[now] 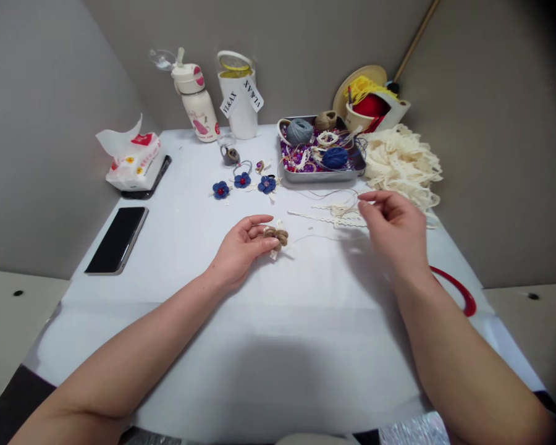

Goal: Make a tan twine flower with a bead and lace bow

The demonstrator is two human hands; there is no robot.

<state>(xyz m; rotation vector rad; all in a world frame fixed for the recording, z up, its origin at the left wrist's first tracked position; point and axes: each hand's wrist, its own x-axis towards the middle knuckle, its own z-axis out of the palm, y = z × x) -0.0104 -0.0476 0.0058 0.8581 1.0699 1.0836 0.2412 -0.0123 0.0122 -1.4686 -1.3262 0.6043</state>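
Note:
My left hand (241, 247) pinches a small flower (282, 237) made of brown twine between thumb and fingers, just above the white table. Bits of white trim stick out around the flower. From it a thin pale thread (315, 235) trails right across the table toward my other hand. My right hand (391, 225) is closed in a pinch at a fine thread by its fingertips; whether a needle is there is too small to tell. Strips of cream lace (340, 216) lie beneath and left of it. Behind my left hand sit blue fabric flowers (242, 180) with red or pink centres.
A metal tray (324, 177) holds yarn balls and beads. Cream lace (401, 161) is heaped beside it, near a tub of yarn (368, 111). Bottle (197, 108), white canister (241, 117), tissue pack (136, 164) and phone (118, 241) stand left. Red-handled scissors (463, 293) lie partly under my right forearm.

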